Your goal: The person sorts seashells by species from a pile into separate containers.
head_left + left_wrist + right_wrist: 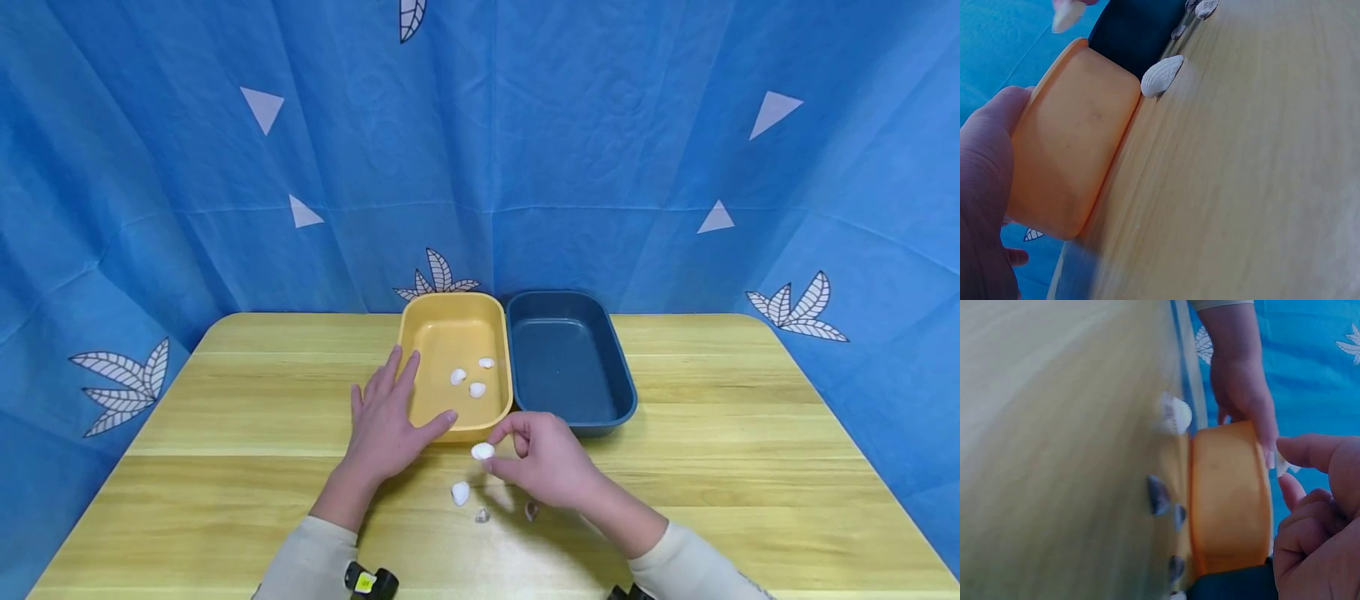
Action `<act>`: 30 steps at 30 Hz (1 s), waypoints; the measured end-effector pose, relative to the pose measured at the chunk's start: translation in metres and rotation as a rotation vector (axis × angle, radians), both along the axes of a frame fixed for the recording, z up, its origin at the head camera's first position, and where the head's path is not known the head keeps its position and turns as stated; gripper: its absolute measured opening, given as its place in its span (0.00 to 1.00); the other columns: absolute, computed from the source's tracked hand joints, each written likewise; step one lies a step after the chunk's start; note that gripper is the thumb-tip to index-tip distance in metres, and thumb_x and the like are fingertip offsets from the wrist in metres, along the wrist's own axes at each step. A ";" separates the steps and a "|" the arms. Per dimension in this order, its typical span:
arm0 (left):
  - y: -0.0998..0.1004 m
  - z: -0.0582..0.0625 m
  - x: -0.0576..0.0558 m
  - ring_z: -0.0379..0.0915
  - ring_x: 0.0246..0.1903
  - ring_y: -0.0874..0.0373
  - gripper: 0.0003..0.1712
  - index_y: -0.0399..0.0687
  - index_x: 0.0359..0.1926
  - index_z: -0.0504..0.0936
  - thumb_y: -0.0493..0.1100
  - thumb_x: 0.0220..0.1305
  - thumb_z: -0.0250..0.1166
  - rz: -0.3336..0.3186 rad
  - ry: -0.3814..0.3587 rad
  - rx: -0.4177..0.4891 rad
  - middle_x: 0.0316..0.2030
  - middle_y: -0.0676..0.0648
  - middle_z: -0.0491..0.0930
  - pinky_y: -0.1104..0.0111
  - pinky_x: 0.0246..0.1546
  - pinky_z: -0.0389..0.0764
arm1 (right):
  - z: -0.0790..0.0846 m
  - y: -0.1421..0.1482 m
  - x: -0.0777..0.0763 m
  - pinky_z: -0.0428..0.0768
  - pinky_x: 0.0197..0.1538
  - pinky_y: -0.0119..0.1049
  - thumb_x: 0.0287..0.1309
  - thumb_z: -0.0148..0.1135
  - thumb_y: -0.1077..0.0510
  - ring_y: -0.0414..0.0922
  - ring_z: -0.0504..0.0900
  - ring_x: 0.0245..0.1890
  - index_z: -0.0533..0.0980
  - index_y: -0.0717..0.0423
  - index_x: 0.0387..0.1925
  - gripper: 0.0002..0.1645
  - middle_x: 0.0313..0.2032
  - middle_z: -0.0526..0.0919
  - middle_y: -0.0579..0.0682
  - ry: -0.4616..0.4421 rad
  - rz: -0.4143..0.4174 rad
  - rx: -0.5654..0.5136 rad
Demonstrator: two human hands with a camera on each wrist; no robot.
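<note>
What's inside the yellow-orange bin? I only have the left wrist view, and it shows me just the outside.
Observer: Three white shells lie in the yellow-orange bin, in the half nearer the person.
Operator: Copy. There's a blurred pale thing at my top edge. Which hand has it?
Observer: The right hand. It pinches a ridged shell.
Operator: Over the bin?
Observer: No. In the head view it shows just in front of the bin's near rim; I can't judge its height.
</note>
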State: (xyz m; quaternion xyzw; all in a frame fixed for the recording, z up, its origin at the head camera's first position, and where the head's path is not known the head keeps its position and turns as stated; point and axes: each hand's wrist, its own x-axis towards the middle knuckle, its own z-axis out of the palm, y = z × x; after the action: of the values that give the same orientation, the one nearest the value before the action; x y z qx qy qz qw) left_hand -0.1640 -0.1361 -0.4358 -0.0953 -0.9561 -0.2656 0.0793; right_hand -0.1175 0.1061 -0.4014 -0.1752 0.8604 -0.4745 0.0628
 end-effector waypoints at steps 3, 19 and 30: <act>0.000 0.000 0.000 0.43 0.73 0.37 0.60 0.53 0.79 0.52 0.74 0.55 0.64 -0.002 0.006 0.004 0.79 0.46 0.41 0.33 0.65 0.34 | 0.008 -0.001 -0.002 0.65 0.23 0.32 0.52 0.77 0.57 0.36 0.59 0.14 0.82 0.47 0.34 0.09 0.13 0.59 0.39 0.023 -0.013 -0.018; 0.000 -0.001 0.000 0.45 0.73 0.37 0.60 0.52 0.79 0.53 0.76 0.55 0.63 0.006 0.021 -0.005 0.79 0.45 0.41 0.32 0.65 0.35 | 0.034 -0.011 -0.034 0.57 0.18 0.32 0.53 0.77 0.56 0.40 0.58 0.12 0.82 0.49 0.37 0.11 0.13 0.58 0.42 0.103 -0.072 -0.040; 0.000 -0.003 -0.002 0.44 0.73 0.37 0.59 0.52 0.79 0.52 0.75 0.56 0.63 0.002 0.009 -0.006 0.79 0.46 0.41 0.32 0.65 0.35 | 0.037 -0.017 -0.064 0.57 0.18 0.33 0.54 0.76 0.57 0.44 0.60 0.14 0.82 0.53 0.38 0.11 0.15 0.60 0.45 0.144 -0.147 -0.052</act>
State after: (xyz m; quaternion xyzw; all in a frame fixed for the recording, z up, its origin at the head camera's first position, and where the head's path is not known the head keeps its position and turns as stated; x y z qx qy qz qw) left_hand -0.1657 -0.1362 -0.4388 -0.0957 -0.9566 -0.2624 0.0834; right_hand -0.1811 0.0890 -0.3643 -0.1468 0.8606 -0.4862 -0.0390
